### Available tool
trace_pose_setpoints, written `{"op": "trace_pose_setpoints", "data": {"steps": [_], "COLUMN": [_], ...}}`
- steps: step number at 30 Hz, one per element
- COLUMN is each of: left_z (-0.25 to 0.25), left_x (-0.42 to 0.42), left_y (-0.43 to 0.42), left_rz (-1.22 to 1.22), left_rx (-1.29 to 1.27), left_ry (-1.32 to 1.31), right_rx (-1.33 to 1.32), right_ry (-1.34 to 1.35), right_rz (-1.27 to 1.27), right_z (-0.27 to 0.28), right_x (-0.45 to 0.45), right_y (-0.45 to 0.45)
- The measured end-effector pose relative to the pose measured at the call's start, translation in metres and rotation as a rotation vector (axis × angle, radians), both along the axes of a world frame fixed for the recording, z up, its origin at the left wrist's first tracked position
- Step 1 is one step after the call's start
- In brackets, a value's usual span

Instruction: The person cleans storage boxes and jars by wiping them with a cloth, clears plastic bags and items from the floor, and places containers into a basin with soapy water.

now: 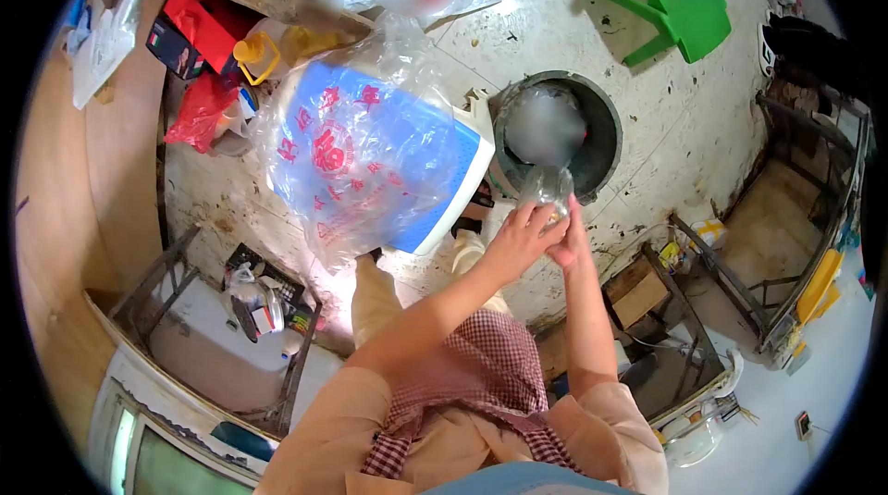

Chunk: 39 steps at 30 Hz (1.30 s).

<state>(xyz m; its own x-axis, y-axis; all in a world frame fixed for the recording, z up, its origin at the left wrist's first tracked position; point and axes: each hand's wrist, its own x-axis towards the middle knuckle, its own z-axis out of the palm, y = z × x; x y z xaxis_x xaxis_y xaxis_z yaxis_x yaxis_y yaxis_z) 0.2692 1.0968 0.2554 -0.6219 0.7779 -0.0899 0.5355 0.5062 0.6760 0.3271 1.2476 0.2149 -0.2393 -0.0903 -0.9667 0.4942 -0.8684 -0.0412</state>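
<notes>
Both hands meet at the near rim of a dark round bucket (606,139) on the floor. My left hand (520,241) has its fingers closed at a crumpled clear plastic bag (548,184). From the other side my right hand (573,238) presses on the same bag, its fingers partly behind the left ones. The bag's upper part leans over the bucket's edge. What lies inside the bucket is blurred. Left of the hands, a large clear bag with red print (333,148) is spread over a blue-and-white stool or box (439,185).
A green plastic chair (689,5) stands at the far right. Metal-framed tables (740,264) line the right side. A yellow-capped oil jug (259,55) and a red bag (199,111) sit at the left. Below them is a shelf (208,338) with small goods.
</notes>
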Motion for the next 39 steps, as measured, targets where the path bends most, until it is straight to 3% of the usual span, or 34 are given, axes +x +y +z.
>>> {"op": "trace_pose_setpoints", "data": {"steps": [2, 5, 9, 12, 16, 19, 20, 22, 23, 25, 26, 27, 29, 31, 35, 39], "left_z": [-0.006, -0.01, 0.002, 0.008, 0.02, 0.034, 0.036, 0.049, 0.054, 0.065, 0.071, 0.079, 0.091, 0.096, 0.103, 0.115], "left_x": [-0.005, 0.015, 0.042, 0.057, 0.073, 0.08, 0.089, 0.097, 0.097, 0.096, 0.094, 0.092, 0.08, 0.071, 0.074, 0.09], "left_y": [0.009, 0.004, -0.024, -0.051, -0.094, -0.127, -0.134, -0.148, -0.154, -0.17, -0.178, -0.193, -0.227, -0.273, -0.386, -0.527], "left_rz": [-0.007, 0.02, 0.058, 0.153, 0.219, 0.273, 0.311, 0.414, 0.47, 0.596, 0.666, 0.732, 0.763, 0.791, 0.974, 1.226], "left_rx": [0.023, -0.012, -0.002, 0.017, -0.014, -0.02, 0.025, 0.12, 0.178, 0.281, 0.32, 0.365, 0.344, 0.319, 0.278, 0.173], "left_ry": [-0.075, -0.174, -0.379, -0.499, -0.602, -0.595, -0.571, -0.553, -0.56, -0.502, -0.441, -0.379, -0.39, -0.388, -0.41, -0.31], "right_rx": [0.003, 0.445, 0.581, 0.861, 1.18, 1.399, 1.465, 1.377, 1.233, 1.059, 0.94, 0.926, 0.845, 0.862, 0.706, 0.572], "right_ry": [0.033, 0.107, 0.247, 0.042, 0.035, 0.356, 0.272, 0.212, 0.13, 0.132, 0.087, 0.027, -0.124, -0.032, 0.166, 0.309], "right_rz": [0.08, 0.441, 0.847, 1.58, 1.698, 1.514, 1.453, 1.436, 1.352, 1.266, 1.338, 1.458, 1.923, 2.013, 1.839, 1.782], "right_z": [-0.037, -0.045, -0.126, -0.151, -0.164, -0.14, -0.112, -0.115, -0.085, -0.103, -0.074, -0.103, -0.045, -0.032, -0.017, 0.044], "right_x": [-0.002, -0.048, -0.049, -0.064, -0.055, -0.044, -0.046, -0.008, -0.007, 0.055, 0.06, 0.106, 0.089, 0.1, 0.098, 0.027], "right_y": [0.03, 0.034, 0.047, 0.045, 0.018, 0.013, -0.004, 0.002, -0.015, -0.004, -0.022, -0.003, -0.06, -0.093, -0.176, -0.34]}}
